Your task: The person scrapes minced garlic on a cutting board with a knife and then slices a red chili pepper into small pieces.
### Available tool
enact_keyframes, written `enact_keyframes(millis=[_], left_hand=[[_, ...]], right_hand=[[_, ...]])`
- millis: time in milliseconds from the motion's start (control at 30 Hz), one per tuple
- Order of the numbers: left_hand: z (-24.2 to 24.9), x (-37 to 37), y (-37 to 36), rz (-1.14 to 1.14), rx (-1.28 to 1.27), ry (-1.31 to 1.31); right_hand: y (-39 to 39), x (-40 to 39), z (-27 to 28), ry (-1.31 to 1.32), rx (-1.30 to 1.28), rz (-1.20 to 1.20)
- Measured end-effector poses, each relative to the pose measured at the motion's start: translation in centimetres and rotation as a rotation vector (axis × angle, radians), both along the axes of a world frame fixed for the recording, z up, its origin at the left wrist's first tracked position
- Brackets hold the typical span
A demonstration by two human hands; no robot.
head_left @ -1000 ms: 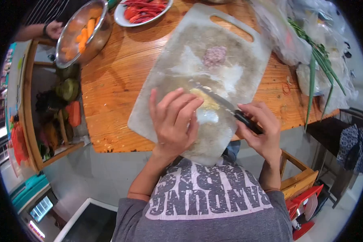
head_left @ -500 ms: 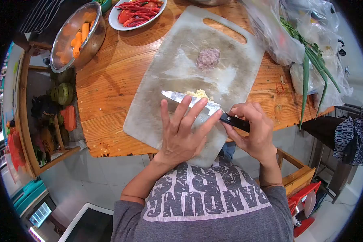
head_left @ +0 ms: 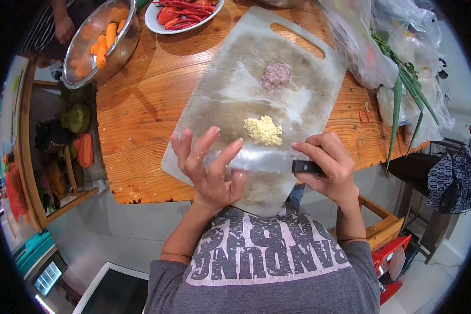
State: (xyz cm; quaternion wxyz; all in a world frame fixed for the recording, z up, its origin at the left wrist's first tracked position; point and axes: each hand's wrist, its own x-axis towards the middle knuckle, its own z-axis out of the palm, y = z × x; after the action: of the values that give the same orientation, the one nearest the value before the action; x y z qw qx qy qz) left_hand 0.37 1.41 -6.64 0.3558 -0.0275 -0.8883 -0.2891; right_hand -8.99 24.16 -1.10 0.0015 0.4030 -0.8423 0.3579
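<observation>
Far left, a metal bowl [head_left: 97, 39] holds carrot pieces [head_left: 103, 44]; another person's hand [head_left: 64, 27] is just beside its far rim. To its right sits a plate of red chillies [head_left: 180, 13]. The cutting board [head_left: 235, 89] lies on the wooden table [head_left: 146, 99]. The left hand [head_left: 206, 167] is open, fingers spread, its palm and fingers resting on the flat of the knife blade [head_left: 259, 159] at the near part of the board. A pile of minced garlic [head_left: 263, 130] lies just beyond the blade; a pile of minced shallot [head_left: 276, 76] lies farther away. The right hand [head_left: 327, 167] is closed around the knife handle [head_left: 306, 167]. Far right, plastic bags [head_left: 371, 47] and green onions [head_left: 408, 89].
</observation>
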Motion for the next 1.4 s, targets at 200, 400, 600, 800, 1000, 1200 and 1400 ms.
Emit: enact_keyframes(millis=[200,400,600,800,1000,1200,1400], left_hand=[[-1.3,0.5,-0.7,0.018,0.111,0.205],[-0.3,1.3,-1.4,0.044,0.102,0.064],[-0.2,4.4,-7.8,0.342,-0.063,0.178],[6.1,20.4,-28.4,0.955,-0.132,0.39],[12.9,56.1,-49.7,2.069,0.356,0.296],[13.1,61.1,-44.3,2.27,0.184,-0.182],[2.9,41.0,-37.3,1.438,0.418,0.382]], right_hand=[[-1.3,-0.1,-1.0,-0.064,0.034,-0.064],[-1.4,-0.2,-1.6,-0.102,0.057,-0.098],[-1.6,1.3,-0.1,-0.178,0.156,-0.145],[-1.5,0.4,-0.8,-0.105,0.135,-0.145],[-0.3,-1.4,-1.0,-0.134,0.127,-0.102],[3.0,-2.9,-0.9,-0.3,0.118,-0.037],[4.6,-5.1,1.1,-0.15,0.296,0.153]])
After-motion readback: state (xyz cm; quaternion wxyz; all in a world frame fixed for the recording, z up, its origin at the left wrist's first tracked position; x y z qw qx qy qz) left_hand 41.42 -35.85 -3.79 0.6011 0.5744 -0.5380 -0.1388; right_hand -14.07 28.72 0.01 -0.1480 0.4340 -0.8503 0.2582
